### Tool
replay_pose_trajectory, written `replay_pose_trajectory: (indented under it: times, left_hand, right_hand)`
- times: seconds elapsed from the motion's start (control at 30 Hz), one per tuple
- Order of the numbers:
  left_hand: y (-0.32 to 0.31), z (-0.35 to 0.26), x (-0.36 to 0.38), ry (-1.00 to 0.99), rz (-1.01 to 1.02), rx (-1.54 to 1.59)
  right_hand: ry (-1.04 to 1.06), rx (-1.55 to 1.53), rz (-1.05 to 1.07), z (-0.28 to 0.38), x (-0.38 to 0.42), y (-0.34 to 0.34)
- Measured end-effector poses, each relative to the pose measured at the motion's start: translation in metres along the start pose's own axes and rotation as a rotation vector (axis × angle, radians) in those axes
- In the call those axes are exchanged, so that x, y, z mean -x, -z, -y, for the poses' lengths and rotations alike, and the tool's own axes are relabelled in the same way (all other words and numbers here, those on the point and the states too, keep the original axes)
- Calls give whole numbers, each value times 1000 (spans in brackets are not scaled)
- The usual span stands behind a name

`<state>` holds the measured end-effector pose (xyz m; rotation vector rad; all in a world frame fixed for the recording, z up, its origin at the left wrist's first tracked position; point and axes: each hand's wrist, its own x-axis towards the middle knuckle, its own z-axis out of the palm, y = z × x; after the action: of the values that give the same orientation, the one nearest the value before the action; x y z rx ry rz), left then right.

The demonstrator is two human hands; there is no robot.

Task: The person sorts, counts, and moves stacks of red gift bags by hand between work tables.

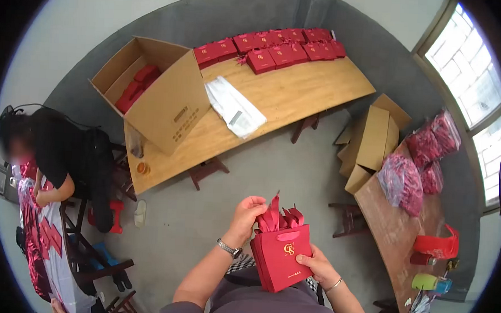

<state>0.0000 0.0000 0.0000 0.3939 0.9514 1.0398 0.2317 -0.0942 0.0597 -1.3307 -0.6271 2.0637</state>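
In front of my body is a small stack of red paper gift bags (282, 258) with gold lettering on the front one. Red ribbons (270, 218) stand up from their tops. My right hand (319, 267) grips the stack at its right side, thumb on the front face and fingers hidden behind. At the upper left of the stack, my left hand (247, 217) has its fingers closed at a ribbon end. A watch is on my left wrist and a bangle on my right.
Rows of red gift bags (277, 55) stand along the back of the wooden table (315, 86). An open cardboard box (171, 111) there holds red items. Another carton (371, 142) and plastic-wrapped red bundles (403, 183) are at right. A person (65, 165) works at the left table.
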Motion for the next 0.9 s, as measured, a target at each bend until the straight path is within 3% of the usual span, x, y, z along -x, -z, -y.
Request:
replay_pose_trajectory:
  times: [0.07,0.1,0.2,0.23,0.3,0.33,0.4,0.47,0.53,0.6,0.63,0.77,0.83,0.9]
  left_hand:
    - [4,5,0,-99,-138,-173]
    - [10,-29,-66,-128,-133,-181]
    - [24,-24,-107,-160,-380,-254]
    - [18,-29,-116,-178,-380,-255]
    - [2,-38,-123,18,-294,-197]
    - [-12,-47,-130,8,-307,-190]
    - [-42,-65,-148,167,-66,9]
    - [-60,-71,-181,94,40,149]
    - [-75,-100,-211,109,-46,143]
    - [-59,-102,-246,10,-181,289]
    - [-51,-112,-258,52,-243,392]
    - [-40,-148,-312,-11,-351,412]
    - [-30,-168,-350,-192,-437,343]
    - [-9,-196,-389,-232,-444,317]
  right_hand:
    - [40,-1,41,0,0,7]
    - [65,6,58,48,-61,12]
    - [97,-25,43,99,-101,35]
    - [115,-47,34,118,-121,44]
    - [115,-78,4,151,-161,65]
    - [110,-70,19,173,-184,68]
    - [131,29,-52,216,-228,66]
    - [188,212,-34,241,-286,70]
    - [122,352,-15,265,-335,67]
    - [110,471,103,298,-373,50]
    - [109,465,80,307,-390,43]
    - [152,589,189,337,-472,26]
    - [171,675,149,353,-504,8]
    - [189,583,179,368,-545,-13]
